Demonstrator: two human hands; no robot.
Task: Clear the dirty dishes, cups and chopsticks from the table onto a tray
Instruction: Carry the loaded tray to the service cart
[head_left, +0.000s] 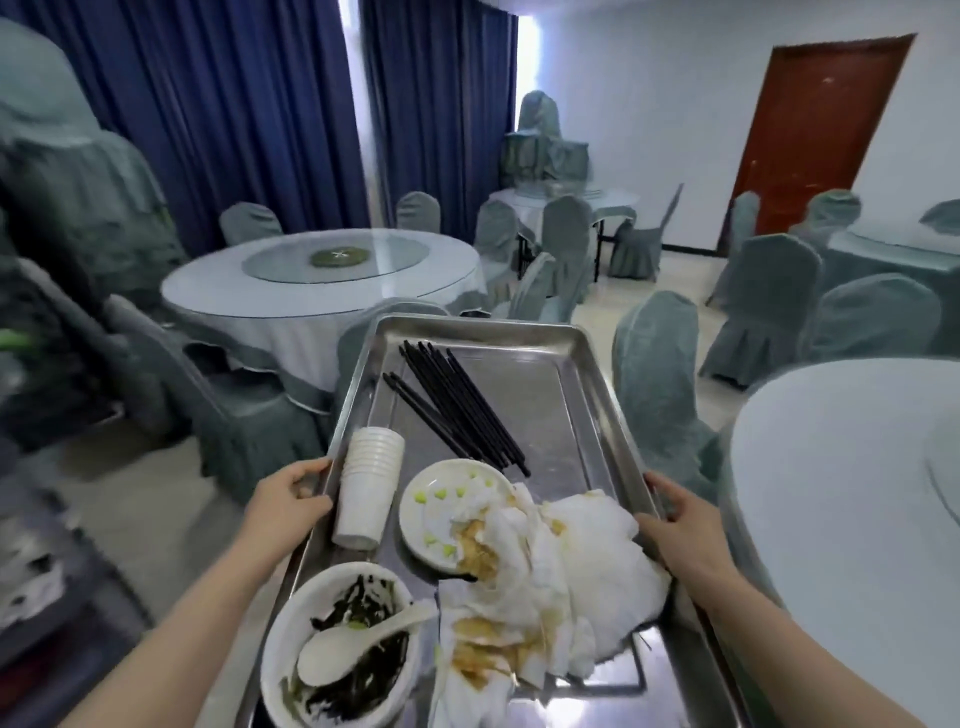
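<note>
A steel tray (550, 410) is held out in front of me. My left hand (291, 496) grips its left rim and my right hand (675, 525) grips its right rim. On it lie several black chopsticks (462, 410), a stack of white cups (369, 488) on its side, a small dirty plate (441, 514), a heap of stained white napkins (561, 566), and a white bowl (337, 649) with dark greens and a white spoon (353, 644).
A round table with a white cloth (852, 483) is at my right. Another round table with a glass turntable (322, 270) stands ahead, ringed by grey-green covered chairs (660, 384). More tables and a brown door (815, 135) are farther right. Blue curtains hang behind.
</note>
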